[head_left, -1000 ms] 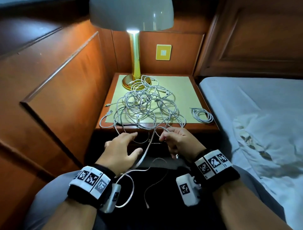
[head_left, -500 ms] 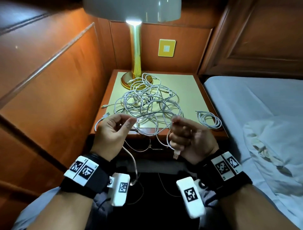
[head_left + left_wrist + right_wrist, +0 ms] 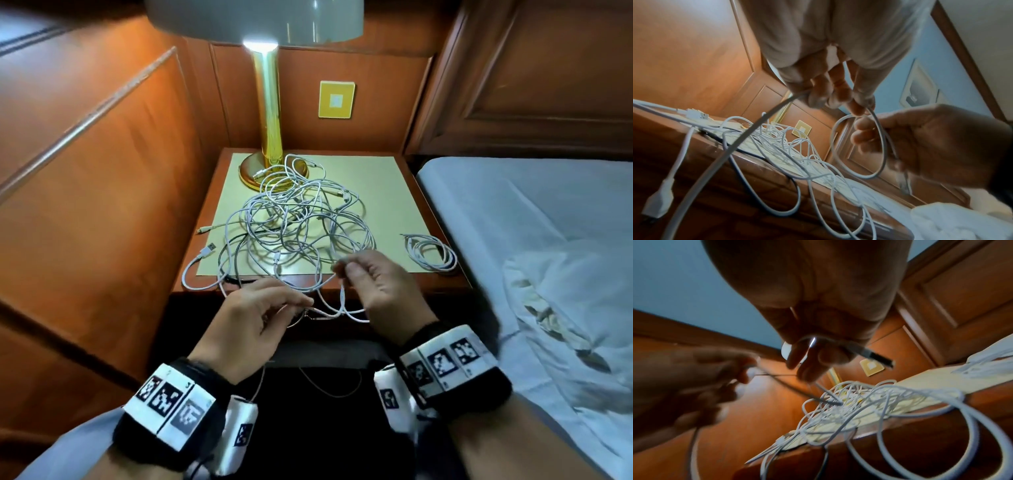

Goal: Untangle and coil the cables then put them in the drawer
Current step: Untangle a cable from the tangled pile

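Note:
A tangle of white cables (image 3: 298, 226) lies on the yellow mat of the wooden nightstand (image 3: 442, 286), with loops hanging over its front edge. My left hand (image 3: 260, 315) is in front of that edge and pinches one white cable (image 3: 861, 144), whose length runs down past my wrist. My right hand (image 3: 373, 284) is just to the right and grips a loop of the same cable (image 3: 342, 308); its USB plug (image 3: 877, 357) pokes out past the fingers. One coiled cable (image 3: 430, 253) rests at the mat's right corner.
A brass lamp (image 3: 269, 137) stands at the back of the nightstand, with cables over its base. Wood panelling (image 3: 102, 171) closes the left side. A bed with pale sheets (image 3: 548, 240) lies at right. A drawer handle (image 3: 301, 317) shows under the nightstand's front edge.
Both hands have lowered slightly from the nightstand's edge and moved closer together. The right hand has turned, forming a loop of the cable between the two hands.

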Demonstrator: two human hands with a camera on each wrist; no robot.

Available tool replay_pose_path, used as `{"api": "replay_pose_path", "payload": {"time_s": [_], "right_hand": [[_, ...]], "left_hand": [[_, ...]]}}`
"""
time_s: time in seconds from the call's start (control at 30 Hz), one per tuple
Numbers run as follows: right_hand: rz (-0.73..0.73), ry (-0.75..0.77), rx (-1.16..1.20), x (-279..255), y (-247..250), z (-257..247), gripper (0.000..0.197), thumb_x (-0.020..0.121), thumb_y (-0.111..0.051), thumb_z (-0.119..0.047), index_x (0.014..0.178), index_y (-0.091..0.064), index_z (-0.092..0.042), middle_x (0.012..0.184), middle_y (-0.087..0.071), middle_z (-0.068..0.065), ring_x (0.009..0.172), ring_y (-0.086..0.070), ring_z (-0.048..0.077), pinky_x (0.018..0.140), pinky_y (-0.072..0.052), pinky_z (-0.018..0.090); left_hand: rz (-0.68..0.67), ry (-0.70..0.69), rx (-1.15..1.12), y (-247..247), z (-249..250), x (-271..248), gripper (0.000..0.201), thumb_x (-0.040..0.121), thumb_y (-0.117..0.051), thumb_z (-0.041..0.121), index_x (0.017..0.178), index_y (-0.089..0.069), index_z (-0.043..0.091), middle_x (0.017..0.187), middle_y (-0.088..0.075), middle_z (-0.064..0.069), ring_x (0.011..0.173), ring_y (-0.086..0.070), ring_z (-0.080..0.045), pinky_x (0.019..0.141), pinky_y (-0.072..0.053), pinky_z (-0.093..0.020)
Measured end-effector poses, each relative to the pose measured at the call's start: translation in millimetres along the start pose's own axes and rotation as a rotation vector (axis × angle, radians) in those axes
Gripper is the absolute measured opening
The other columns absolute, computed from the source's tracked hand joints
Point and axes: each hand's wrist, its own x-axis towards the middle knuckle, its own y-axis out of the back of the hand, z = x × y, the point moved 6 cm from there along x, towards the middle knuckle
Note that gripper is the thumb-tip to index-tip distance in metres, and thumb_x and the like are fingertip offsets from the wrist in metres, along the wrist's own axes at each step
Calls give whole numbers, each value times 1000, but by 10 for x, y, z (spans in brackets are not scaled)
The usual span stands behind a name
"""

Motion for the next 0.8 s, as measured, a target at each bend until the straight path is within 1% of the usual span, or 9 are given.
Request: {"api": "replay_pose_path", "payload": {"time_s": [0.1, 0.17, 0.27, 0.37, 0.5, 0.57, 0.63, 0.7, 0.8], "right_hand": [[-284, -9, -26, -50, -317, -51, 25, 98, -48, -24, 93, -70, -12, 84, -73, 0, 81, -70, 13, 80, -56, 35], [-401, -80, 130, -101, -418, -109, 25, 104, -44, -15, 95, -66, -5, 80, -72, 12, 70, -68, 25, 69, -56, 34], [-449, -169, 379, -146, -466, -241, 28, 106, -37, -8, 95, -61, 0, 68, -62, 20, 53, -55, 23, 50, -42, 15], [-466, -225, 509, -130, -475, -289, 30, 107, -33, -10, 95, -60, -2, 61, -56, 13, 46, -48, 17, 43, -36, 14], [-442, -238, 526, -85, -467, -241, 28, 106, -36, -12, 99, -62, -4, 64, -59, 8, 49, -52, 17, 39, -36, 20], [-414, -270, 522, -63, -459, -192, 24, 105, -40, -9, 101, -63, -4, 70, -62, 10, 55, -58, 18, 44, -43, 24], [-374, -307, 482, -45, -434, -104, 19, 102, -45, -3, 102, -64, 1, 78, -67, 12, 68, -65, 20, 58, -52, 30], [-354, -295, 387, -33, -397, -49, 18, 99, -50, -1, 99, -68, -2, 84, -71, 13, 79, -69, 17, 68, -55, 29], [-344, -275, 346, -33, -372, -24, 17, 97, -57, -3, 98, -72, -9, 88, -73, 14, 83, -70, 17, 75, -56, 31]], "left_hand": [[119, 8, -47, 88, 20, 20, 14, 88, -74, 5, 97, -77, 15, 94, -73, 7, 88, -70, -11, 79, -55, -28], [208, 69, -79, 164, -32, 18, 7, 87, -74, 13, 94, -76, 15, 91, -73, 6, 83, -69, -14, 75, -55, -32], [264, 130, -98, 182, -109, 4, 5, 87, -71, 20, 90, -72, 15, 94, -68, 4, 83, -66, -16, 73, -55, -35], [206, 285, -210, 107, -225, -10, 10, 87, -70, 29, 87, -66, 19, 105, -70, 7, 83, -69, -18, 78, -57, -39], [170, 380, -359, 80, -269, 6, 18, 83, -73, 35, 82, -64, 19, 83, -70, -7, 71, -65, -20, 74, -54, -44], [212, 369, -347, 125, -270, 14, 22, 81, -77, 35, 79, -64, 17, 81, -69, -13, 74, -65, -33, 74, -54, -51], [255, 379, -304, 174, -309, -2, 24, 80, -79, 35, 77, -63, 16, 80, -70, -12, 74, -65, -39, 72, -54, -57], [279, 402, -240, 197, -347, -16, 25, 81, -78, 37, 81, -61, 19, 80, -72, -8, 73, -68, -34, 71, -54, -56], [276, 383, -178, 192, -336, -23, 19, 87, -75, 33, 99, -62, 25, 81, -74, 0, 80, -72, -20, 77, -56, -47]]}}
